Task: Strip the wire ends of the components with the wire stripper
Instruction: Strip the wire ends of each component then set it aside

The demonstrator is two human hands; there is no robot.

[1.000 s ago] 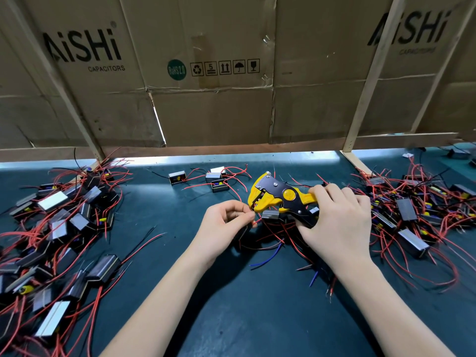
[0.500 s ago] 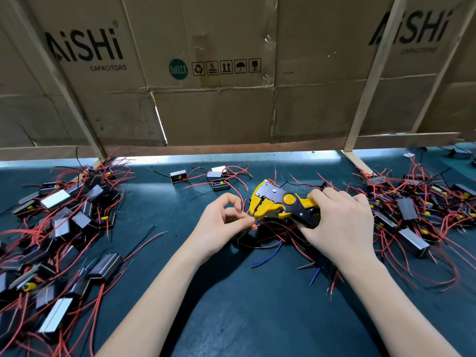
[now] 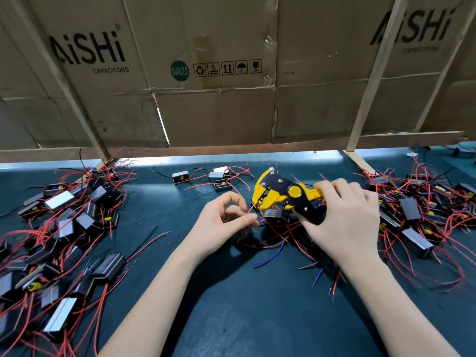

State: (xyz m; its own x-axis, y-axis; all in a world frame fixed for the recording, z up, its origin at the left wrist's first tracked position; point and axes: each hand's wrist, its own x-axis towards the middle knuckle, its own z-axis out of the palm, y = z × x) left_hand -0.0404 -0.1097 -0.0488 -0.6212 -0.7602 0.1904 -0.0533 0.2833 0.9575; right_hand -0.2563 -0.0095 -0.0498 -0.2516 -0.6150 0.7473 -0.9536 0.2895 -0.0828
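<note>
Left of the stripper [image 3: 286, 195], now raised in the gripping right hand [image 3: 342, 217], left hand [image 3: 221, 222] pinches a wire [image 3: 253, 211], fingers looser.

left hand [image 3: 221, 225] pinching, right hand [image 3: 345, 222] gripping

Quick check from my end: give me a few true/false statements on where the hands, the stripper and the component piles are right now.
1. The right hand grips the yellow and black wire stripper. True.
2. The left hand holds the stripper's handles. False: it pinches a red wire by the stripper's head.
3. Piles of wired components lie on both sides of the dark table. True.
4. The stripper lies flat on the table, untouched. False: the right hand holds it.
5. The cardboard wall behind is blank. False: it reads AiSHi CAPACITORS.
</note>
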